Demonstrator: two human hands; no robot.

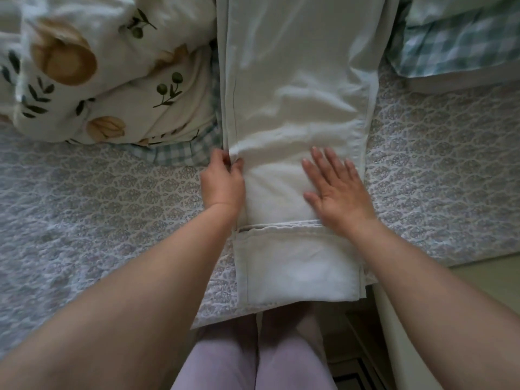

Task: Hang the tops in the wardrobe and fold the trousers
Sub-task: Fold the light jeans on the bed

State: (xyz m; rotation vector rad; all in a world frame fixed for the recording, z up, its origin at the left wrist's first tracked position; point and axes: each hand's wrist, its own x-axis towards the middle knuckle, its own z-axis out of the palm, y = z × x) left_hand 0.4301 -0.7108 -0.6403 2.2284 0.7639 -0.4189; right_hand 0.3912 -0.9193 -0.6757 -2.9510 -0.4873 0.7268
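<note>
Trousers (pixel 295 88), white and laid lengthwise, run from the top of the view down to the near edge of the bed, lying flat on a quilt (pixel 98 198) printed with a small grey-blue pattern. Their near end (pixel 298 266) shows several layers of cloth stacked at its edges, and a stitched hem line crosses the fabric just above it, close to the person's right wrist. The left hand (pixel 223 182) grips the left edge of the trousers, thumb and fingertips pinching a small ridge of cloth together. The right hand (pixel 337 192) lies palm down on the trousers near their right edge, fingers straight and spread, pressing the fabric flat (it grasps nothing). Between the two hands the cloth looks slightly puffed, and soft creases run across the part farther up. To the left of the trousers, touching their edge, sits a bunched white duvet (pixel 112 66) printed with dark leaves and tan shapes, with a strip of pale checked cloth (pixel 180 150) showing beneath it. At the upper right, just beside the trousers, lies blue-green checked bedding (pixel 455 43). At the bottom, between the bare forearms, the person's legs (pixel 253 361) in lilac fabric stand against the bed's edge.
</note>
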